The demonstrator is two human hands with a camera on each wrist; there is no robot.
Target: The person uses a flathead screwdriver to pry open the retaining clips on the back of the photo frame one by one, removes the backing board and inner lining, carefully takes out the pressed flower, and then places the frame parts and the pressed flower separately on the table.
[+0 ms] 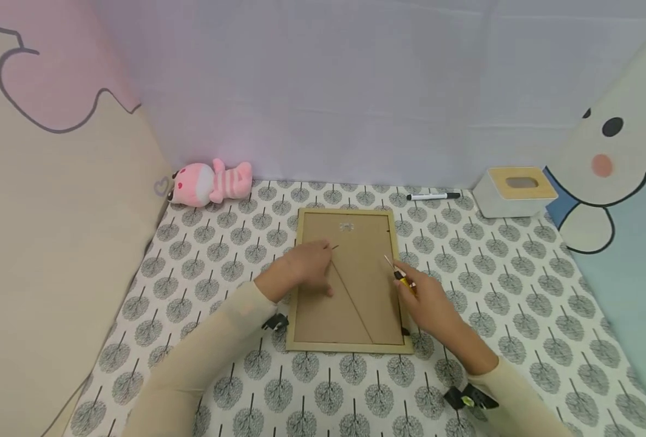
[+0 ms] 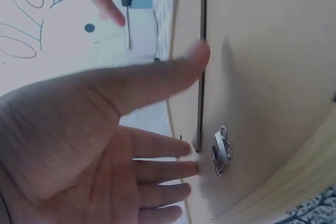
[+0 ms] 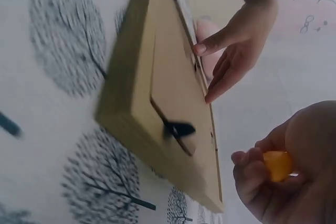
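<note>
A picture frame (image 1: 348, 348) lies face down, showing its brown backing board (image 1: 367, 261) and pale wooden rim. My left hand (image 1: 312, 266) is over the left half of the board, fingers extended and holding nothing. In the left wrist view, a small metal hanger (image 2: 222, 150) sits just beyond its fingertips, and a dark slit runs past the thumb. My right hand (image 1: 428, 303) grips a screwdriver (image 1: 405, 284) by its yellow and black handle at the frame's right edge, the thin shaft pointing up and left. A black tab (image 3: 179, 129) stands out near one corner of the backing.
A pink plush toy (image 1: 208, 183) lies at the back left. Behind the frame to the right are a marker (image 1: 433, 196) and a white tissue box (image 1: 500, 203) with a wooden top. Tree-patterned cloth (image 1: 257, 394) covers the table, with curtains around it.
</note>
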